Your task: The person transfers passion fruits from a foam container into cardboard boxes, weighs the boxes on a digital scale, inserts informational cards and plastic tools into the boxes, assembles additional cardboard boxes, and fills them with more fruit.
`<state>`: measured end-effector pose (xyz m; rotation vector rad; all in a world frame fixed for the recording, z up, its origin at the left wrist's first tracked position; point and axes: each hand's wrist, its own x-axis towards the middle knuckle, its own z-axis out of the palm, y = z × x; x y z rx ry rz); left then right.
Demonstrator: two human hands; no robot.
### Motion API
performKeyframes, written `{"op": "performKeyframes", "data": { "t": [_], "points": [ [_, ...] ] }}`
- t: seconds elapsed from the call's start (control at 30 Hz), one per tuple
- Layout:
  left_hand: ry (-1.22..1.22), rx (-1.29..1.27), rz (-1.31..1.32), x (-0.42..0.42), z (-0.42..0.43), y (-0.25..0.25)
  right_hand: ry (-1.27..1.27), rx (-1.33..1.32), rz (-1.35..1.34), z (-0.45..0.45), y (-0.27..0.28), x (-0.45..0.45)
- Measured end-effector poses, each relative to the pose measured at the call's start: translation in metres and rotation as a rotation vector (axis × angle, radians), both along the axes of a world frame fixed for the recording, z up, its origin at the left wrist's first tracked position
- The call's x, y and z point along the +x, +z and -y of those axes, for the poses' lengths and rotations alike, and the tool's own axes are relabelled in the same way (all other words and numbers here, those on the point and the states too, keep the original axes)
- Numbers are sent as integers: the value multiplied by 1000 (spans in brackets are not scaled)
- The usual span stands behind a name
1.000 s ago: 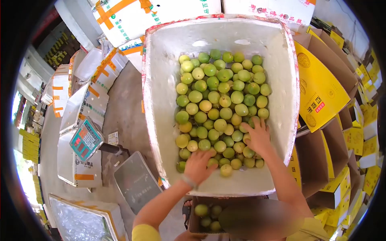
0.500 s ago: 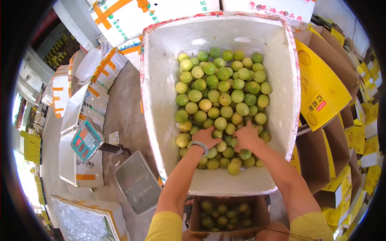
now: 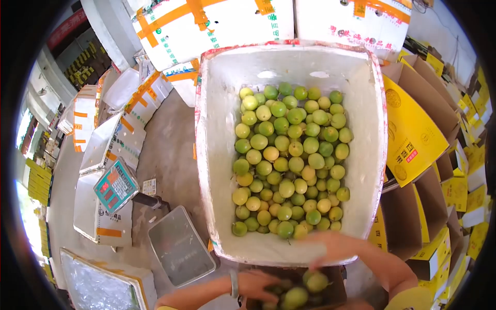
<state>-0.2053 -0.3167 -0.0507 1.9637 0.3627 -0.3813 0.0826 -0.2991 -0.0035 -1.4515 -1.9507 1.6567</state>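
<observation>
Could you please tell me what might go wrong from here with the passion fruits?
The passion fruits around the left hand might bruise by knocking together in the cardboard box. One might also roll over its side onto the floor. The right hand could bump the foam box, being close to its near rim.

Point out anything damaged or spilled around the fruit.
No fruit looks spilled. The large foam bin's rim looks worn, its red edging patchy and ragged. Behind it, the left white box has bunched orange tape and dark spots, possibly holes.
</observation>
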Motion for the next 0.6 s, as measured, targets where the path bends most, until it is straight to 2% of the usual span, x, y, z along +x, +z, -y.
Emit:
{"op": "performKeyframes", "data": {
  "t": [0.03, 0.07, 0.1, 0.13, 0.17, 0.23, 0.27, 0.33, 0.37, 0.4, 0.43, 0.53, 0.6],
  "points": [
    [186, 26, 78, 12, -23, 3, -160, 173, 49, -17, 5, 3],
    [426, -37, -155, 25, -48, 14, -368, 333, -65, -50, -28, 18],
    [575, -35, 21, 26, -73, -37, -684, 141, -267, -80, -34, 28],
    [875, -296, 210, 40, -93, -42, -877, 129, -250, -105, -25, 31],
    [937, -216, 231, 54, -116, -40, -1072, 114, -232, -123, -21, 32],
    [1068, -132, 262, 82, -158, -53, -1154, 12, -359, -151, -53, 37],
    [1140, -126, 273, 98, -177, -62, -1131, 91, -311, -165, -76, 38],
    [1233, -297, 283, 135, -209, -35, -1153, -18, -10, -172, -52, 19],
    [1264, -389, 244, 150, -224, -26, -1167, 36, 88, -190, -85, 26],
    [1292, -479, 203, 164, -234, -21, -1137, 75, 287, -193, -84, 21],
    [1318, -440, 234, 180, -247, -42, -1100, 114, 483, -197, -81, 15],
    [1433, -397, 285, 205, -250, -62, -1083, 378, 513, -191, -112, 6],
    [1469, -390, 353, 203, -246, -63, -1178, 394, 444, -186, -109, 0]
  ]
}}
